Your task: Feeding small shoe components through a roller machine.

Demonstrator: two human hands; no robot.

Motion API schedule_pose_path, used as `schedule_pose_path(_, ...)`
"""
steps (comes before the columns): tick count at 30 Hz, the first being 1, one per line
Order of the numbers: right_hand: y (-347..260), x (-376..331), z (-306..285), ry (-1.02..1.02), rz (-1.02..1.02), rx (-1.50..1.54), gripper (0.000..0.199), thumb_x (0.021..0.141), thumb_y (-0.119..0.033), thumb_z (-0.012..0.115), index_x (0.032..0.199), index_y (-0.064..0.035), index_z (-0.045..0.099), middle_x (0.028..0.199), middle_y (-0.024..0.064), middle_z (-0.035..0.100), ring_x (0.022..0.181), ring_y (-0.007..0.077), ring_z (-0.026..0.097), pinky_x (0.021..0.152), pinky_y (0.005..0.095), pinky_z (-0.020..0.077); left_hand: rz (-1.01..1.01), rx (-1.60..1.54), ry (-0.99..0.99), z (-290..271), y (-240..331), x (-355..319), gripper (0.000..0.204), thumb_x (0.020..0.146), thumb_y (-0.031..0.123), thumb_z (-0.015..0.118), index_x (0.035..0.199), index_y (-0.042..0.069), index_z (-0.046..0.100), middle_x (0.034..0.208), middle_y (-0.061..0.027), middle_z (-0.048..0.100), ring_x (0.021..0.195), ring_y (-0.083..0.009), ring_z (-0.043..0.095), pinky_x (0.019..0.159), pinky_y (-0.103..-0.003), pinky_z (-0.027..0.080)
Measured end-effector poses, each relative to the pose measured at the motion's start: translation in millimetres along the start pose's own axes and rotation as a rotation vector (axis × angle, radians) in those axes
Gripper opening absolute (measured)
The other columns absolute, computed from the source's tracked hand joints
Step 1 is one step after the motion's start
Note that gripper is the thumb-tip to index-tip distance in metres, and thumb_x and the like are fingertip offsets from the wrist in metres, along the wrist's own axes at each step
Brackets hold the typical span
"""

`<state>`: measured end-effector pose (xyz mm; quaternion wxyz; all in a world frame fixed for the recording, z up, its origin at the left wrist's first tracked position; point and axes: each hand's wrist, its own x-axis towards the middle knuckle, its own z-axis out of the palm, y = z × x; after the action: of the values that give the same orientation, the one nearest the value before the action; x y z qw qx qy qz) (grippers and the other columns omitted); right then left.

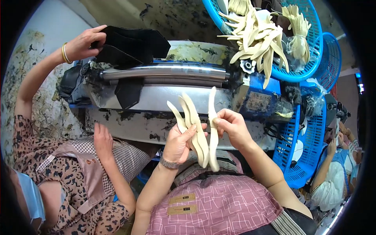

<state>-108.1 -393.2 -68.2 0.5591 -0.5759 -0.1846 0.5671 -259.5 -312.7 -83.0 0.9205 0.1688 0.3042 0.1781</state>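
My left hand (177,143) is closed round a few long, curved cream strips (200,147), fanned apart at their upper ends. Between the thumb and fingers of my right hand (235,128) is a single cream strip (213,147), standing nearly upright beside the others. Both hands are in front of a machine with a shiny metal roller (168,73). A dark, pointed flat piece (129,94) lies on the machine's metal plate below the roller. What the strips are made of, I cannot tell.
At left, a co-worker's raised hand (84,44) grips black flat pieces (133,45) above the roller. A blue basket (315,58) at the upper right holds a heap of cream strips (260,37). More blue baskets (311,145) stand at right, with another person beyond.
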Motion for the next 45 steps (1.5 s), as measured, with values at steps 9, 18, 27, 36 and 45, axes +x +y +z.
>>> schedule_pose_path(9, 10, 18, -8, 0.024, 0.018, -0.072, 0.013, 0.080, -0.016, 0.058, 0.079, -0.0032, 0.054, 0.063, -0.0002, 0.055, 0.051, 0.0040, 0.047, 0.045, 0.0175, 0.0372, 0.042, 0.276, 0.018, -2, 6, 29, 0.021, 0.082, 0.006, 0.048, 0.101, -0.004, 0.051, 0.087, -0.0092, 0.060, 0.077, -0.0161, 0.059, 0.071, -0.027, 0.047)
schedule_pose_path(18, 9, 47, -4, 0.261, -0.199, -0.673, 0.019, 0.075, -0.016, 0.062, 0.084, -0.0023, 0.053, 0.065, 0.0030, 0.055, 0.052, 0.0139, 0.050, 0.048, 0.0248, 0.0411, -0.083, 0.301, 0.138, -15, 9, 75, 0.022, 0.077, -0.002, 0.054, 0.098, -0.005, 0.053, 0.086, -0.0125, 0.060, 0.073, -0.0191, 0.060, 0.065, -0.030, 0.051)
schedule_pose_path(27, -51, 181, 5, -0.205, -0.057, -1.418, 0.054, 0.087, -0.046, 0.026, 0.109, -0.0051, 0.053, 0.113, 0.0152, 0.051, 0.105, 0.0296, 0.047, 0.090, 0.0379, 0.0348, -0.457, 0.078, 0.013, -20, 43, 121, 0.015, 0.077, -0.003, 0.053, 0.092, -0.003, 0.050, 0.080, -0.0125, 0.058, 0.066, -0.0225, 0.060, 0.059, -0.033, 0.052)
schedule_pose_path(36, -63, 230, 6, -0.421, 0.219, -1.231, 0.054, 0.082, -0.049, 0.037, 0.115, -0.0074, 0.048, 0.118, 0.0147, 0.047, 0.110, 0.0271, 0.044, 0.091, 0.0392, 0.0316, -0.430, 0.810, 0.114, -17, 74, 98, 0.021, 0.083, 0.016, 0.054, 0.086, -0.004, 0.055, 0.070, -0.0118, 0.062, 0.053, -0.0157, 0.061, 0.041, -0.022, 0.050)
schedule_pose_path(45, -51, 233, -22, 0.013, -0.141, -1.504, 0.039, 0.080, -0.036, 0.047, 0.093, -0.0014, 0.057, 0.094, 0.0191, 0.058, 0.090, 0.0336, 0.054, 0.079, 0.0414, 0.0412, -0.432, 0.385, -0.183, -2, 67, 90, 0.054, 0.089, 0.045, 0.032, 0.097, -0.004, 0.054, 0.087, -0.0170, 0.061, 0.071, -0.0202, 0.063, 0.063, -0.028, 0.052)
